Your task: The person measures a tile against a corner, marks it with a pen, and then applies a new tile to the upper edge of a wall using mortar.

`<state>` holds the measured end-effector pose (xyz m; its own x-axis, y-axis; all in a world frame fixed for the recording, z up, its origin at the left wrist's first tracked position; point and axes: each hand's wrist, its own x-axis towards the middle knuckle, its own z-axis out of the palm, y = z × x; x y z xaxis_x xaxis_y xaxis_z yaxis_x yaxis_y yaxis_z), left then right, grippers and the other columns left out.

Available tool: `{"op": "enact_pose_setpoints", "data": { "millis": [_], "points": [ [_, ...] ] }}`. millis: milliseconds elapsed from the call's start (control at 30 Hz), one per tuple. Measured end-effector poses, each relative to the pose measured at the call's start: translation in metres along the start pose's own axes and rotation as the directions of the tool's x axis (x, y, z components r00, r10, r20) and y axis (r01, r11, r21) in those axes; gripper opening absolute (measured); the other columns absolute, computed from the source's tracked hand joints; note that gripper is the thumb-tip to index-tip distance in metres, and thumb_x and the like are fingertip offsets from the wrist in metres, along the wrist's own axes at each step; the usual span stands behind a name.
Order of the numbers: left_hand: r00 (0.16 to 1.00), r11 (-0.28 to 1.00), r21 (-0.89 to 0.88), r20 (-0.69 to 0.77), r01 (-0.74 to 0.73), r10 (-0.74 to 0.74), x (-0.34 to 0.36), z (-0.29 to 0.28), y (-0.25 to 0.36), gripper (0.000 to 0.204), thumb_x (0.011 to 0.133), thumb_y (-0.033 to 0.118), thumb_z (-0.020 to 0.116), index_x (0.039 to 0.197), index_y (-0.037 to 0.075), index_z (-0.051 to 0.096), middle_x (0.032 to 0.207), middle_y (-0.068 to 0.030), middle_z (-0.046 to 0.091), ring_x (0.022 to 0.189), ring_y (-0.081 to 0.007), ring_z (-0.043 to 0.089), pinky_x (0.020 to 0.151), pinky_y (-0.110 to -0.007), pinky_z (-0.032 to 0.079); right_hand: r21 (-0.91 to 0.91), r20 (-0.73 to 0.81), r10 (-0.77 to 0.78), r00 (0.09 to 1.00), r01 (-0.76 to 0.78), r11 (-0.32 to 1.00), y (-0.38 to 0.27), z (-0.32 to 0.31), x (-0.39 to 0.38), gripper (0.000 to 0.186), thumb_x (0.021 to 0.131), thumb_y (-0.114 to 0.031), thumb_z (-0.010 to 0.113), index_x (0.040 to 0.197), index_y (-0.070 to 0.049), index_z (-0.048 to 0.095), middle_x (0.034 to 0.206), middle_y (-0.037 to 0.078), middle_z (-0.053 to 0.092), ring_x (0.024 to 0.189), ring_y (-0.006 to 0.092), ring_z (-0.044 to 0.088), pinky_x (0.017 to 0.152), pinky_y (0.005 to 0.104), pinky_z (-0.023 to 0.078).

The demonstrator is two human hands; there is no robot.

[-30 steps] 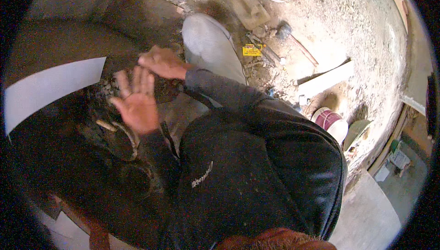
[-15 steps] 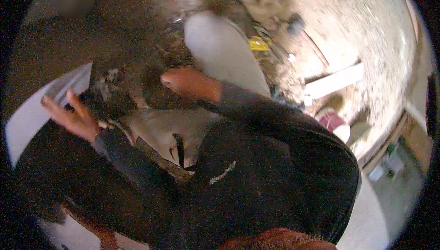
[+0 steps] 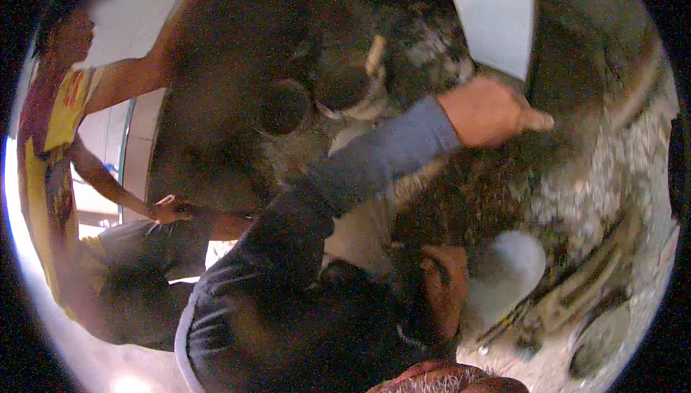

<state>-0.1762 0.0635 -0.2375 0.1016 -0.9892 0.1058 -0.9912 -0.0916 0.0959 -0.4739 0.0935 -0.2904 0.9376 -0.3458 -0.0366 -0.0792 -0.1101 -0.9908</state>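
My left hand (image 3: 489, 112), in a blue-grey sleeve, stretches out over dark, earthy ground. Its fingers are mostly curled, with one fingertip pointing right; what lies inside them, if anything, is hidden. Just above the knuckles is the lower corner of a smooth pale panel (image 3: 497, 15), and I cannot tell whether the hand touches it. Lower down, what looks like my right hand (image 3: 443, 288) is close against my dark top, beside a rounded pale shape (image 3: 507, 274). Blur and shadow hide its fingers.
A co-worker in a yellow top (image 3: 68, 109) sits at the left, one arm reaching over the dark area, the other hand (image 3: 171, 209) low. Dark round vessel-like shapes (image 3: 284, 109) and a short pale stick (image 3: 375, 55) lie between us. Rubble (image 3: 586, 195) covers the right side.
The view has swung left, bringing the co-worker in. My left hand, earlier spread by the pale panel, now reaches past its corner with curled fingers. My right hand is now partly hidden.
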Motion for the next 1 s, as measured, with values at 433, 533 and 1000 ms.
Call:
{"op": "enact_pose_setpoints", "data": {
  "millis": [433,533,1000],
  "points": [
    [0.848,0.927,-0.259,0.521,0.272,-0.103,-0.02,0.291,-0.054,0.07,0.087,0.05,0.07,0.139,0.005,0.06,0.123,-0.0204,0.07,0.11,-0.0393,0.068,0.094,-0.055,0.055,0.274,-0.142,0.304,0.942,-0.258,0.927,0.078,0.011,-0.019,0.031,0.103,-0.036,0.063,0.111,-0.005,0.062,0.099,0.013,0.067,0.073,0.0183,0.064,0.065,0.0334,0.051],
    [0.836,0.911,-0.286,0.539,0.298,-0.104,-0.023,0.297,-0.051,0.069,0.087,0.049,0.07,0.139,0.005,0.06,0.123,-0.0201,0.07,0.11,-0.039,0.068,0.094,-0.055,0.055,0.222,-0.232,0.124,0.965,-0.071,0.972,0.095,0.028,-0.01,0.032,0.103,-0.034,0.062,0.121,-0.008,0.063,0.105,0.013,0.069,0.074,0.0163,0.061,0.066,0.0327,0.051],
    [0.882,0.857,-0.422,0.466,0.296,-0.076,-0.012,0.296,-0.049,0.064,0.09,0.047,0.068,0.138,0.006,0.061,0.122,-0.0191,0.07,0.112,-0.0375,0.067,0.096,-0.053,0.054,-0.515,-0.516,-0.276,0.811,-0.036,0.857,0.06,-0.026,0.087,0.038,0.107,-0.035,0.054,0.111,0.002,0.065,0.103,0.019,0.068,0.081,0.0275,0.062,0.074,0.0391,0.054]
  ]
}}
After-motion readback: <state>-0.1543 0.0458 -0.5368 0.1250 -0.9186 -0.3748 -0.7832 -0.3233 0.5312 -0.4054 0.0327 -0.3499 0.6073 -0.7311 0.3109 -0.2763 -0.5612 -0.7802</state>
